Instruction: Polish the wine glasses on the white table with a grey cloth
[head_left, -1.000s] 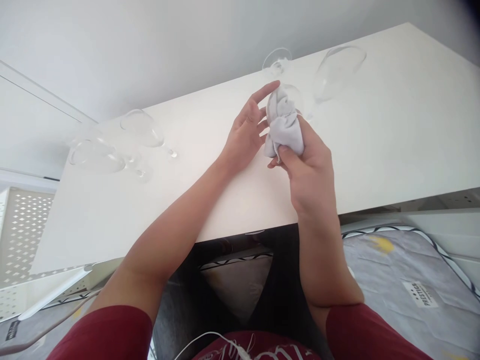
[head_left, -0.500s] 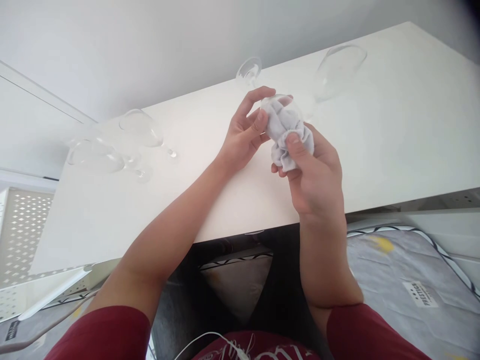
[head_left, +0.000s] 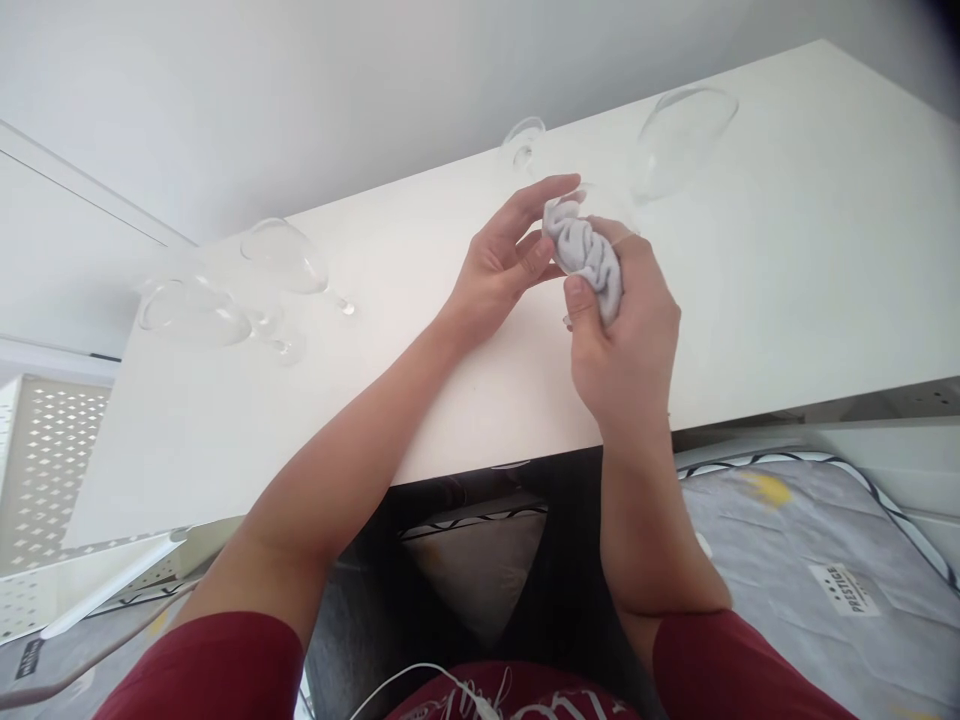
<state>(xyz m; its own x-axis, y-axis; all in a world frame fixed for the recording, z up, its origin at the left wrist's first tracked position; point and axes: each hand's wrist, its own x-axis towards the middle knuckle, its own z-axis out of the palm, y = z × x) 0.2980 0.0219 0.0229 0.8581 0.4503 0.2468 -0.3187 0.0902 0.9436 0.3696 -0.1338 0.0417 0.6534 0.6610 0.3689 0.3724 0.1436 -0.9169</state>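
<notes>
My left hand [head_left: 514,250] curves around a clear wine glass, whose round foot [head_left: 523,145] sticks out beyond my fingers at the upper left. Most of its stem and bowl is hidden by the hand and the cloth. In my right hand [head_left: 626,300] is a bunched light grey cloth [head_left: 581,250], pressed against the glass with the thumb on the near side. Both hands are above the white tabletop [head_left: 480,400], close together. Just beyond my right hand is another clear glass [head_left: 682,145] with a wide bowl.
Several clear stemmed glasses, among them one glass [head_left: 285,258] and a nearer one [head_left: 196,315], are at the table's left end. A pale wall [head_left: 337,90] runs behind. Grey patterned mattress fabric [head_left: 780,550] shows below right, and a white cable [head_left: 420,668] crosses my lap.
My left hand and the glass foot have shifted slightly right. My right hand has turned and moved up a little, and the cloth is now more tightly bunched.
</notes>
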